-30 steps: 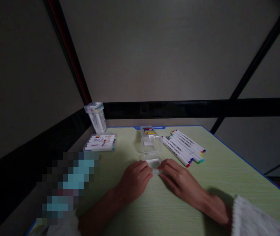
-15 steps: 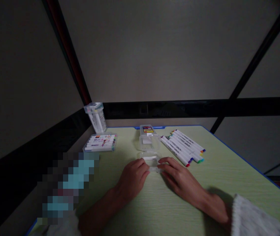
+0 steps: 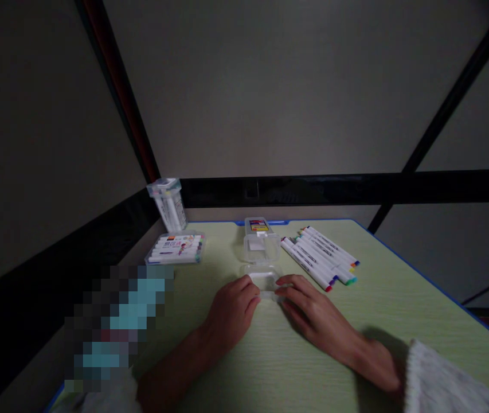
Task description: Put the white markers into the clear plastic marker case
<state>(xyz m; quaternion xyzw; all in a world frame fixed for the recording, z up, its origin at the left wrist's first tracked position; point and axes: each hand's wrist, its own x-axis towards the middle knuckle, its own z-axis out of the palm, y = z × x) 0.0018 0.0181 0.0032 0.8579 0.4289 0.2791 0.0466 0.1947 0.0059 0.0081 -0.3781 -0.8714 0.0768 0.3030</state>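
The green table (image 3: 253,367) is under the left hand (image 3: 233,310) and right hand (image 3: 313,308). White pens (image 3: 318,257) lie right of a clear box (image 3: 261,236). Nearer than the box, both hands hold a clear lid (image 3: 267,295) by its sides.

Wall (image 3: 270,103): plain grey, crossed by a glossy black band (image 3: 334,190)
Strip (image 3: 117,92): dark red and black, slanting down at left
Table (image 3: 270,367): pale green top, blue edge (image 3: 321,220)
Light: dim

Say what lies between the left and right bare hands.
The head view shows a clear, rectangular, tray-like plastic piece there, its near edge spanning the gap.
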